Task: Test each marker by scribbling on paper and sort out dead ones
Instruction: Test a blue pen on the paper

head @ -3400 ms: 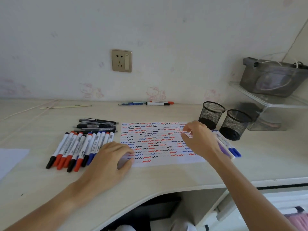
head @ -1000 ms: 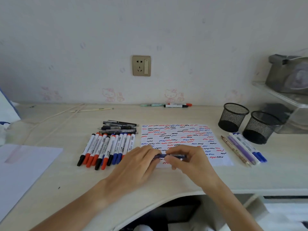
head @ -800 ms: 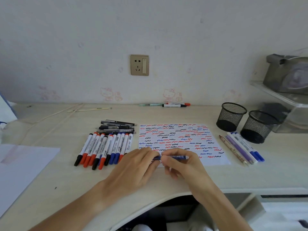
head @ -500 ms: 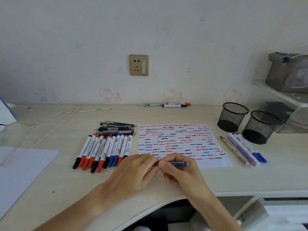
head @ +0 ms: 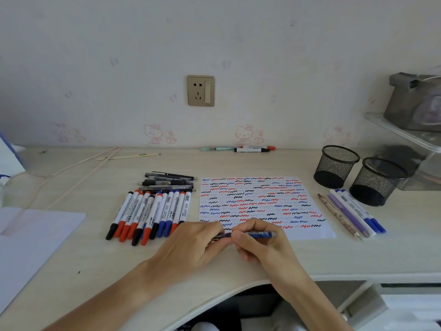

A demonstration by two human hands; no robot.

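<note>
Slim blue marker (head: 259, 233) in both hands

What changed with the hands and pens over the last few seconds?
The right hand left the pens beside the mesh cups with a blue pen; the left hand came off the paper and now pinches the pen's other end. The marker row stayed.

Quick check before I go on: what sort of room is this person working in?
Most likely a home study corner or bedroom: a light wooden desk against cartoon-cat wallpaper, a wall socket, and two mesh pen cups.
</note>
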